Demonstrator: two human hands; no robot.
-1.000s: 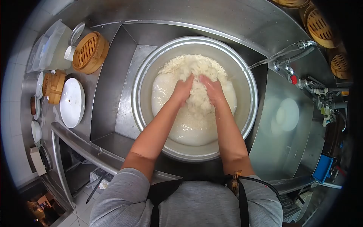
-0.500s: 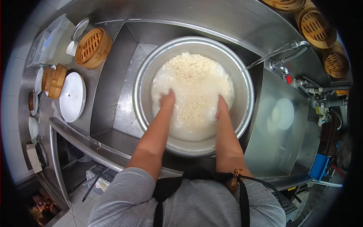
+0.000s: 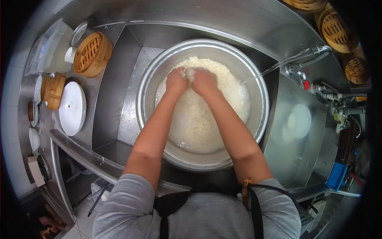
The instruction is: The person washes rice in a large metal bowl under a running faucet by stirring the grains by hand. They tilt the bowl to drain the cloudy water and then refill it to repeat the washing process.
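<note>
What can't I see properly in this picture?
All in the head view:
Fingertips of the left hand and right hand: hidden beneath the hands.
Bottom of the pot: under rice and cloudy water.
Top-right bamboo steamer: cut off by the top edge.
Specks on the white plate: too small.

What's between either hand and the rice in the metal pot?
Nothing visible. The left hand and right hand are at the rice already, inside the pot. The water stream enters to their right, clear of both. Fingertips are hidden.
</note>
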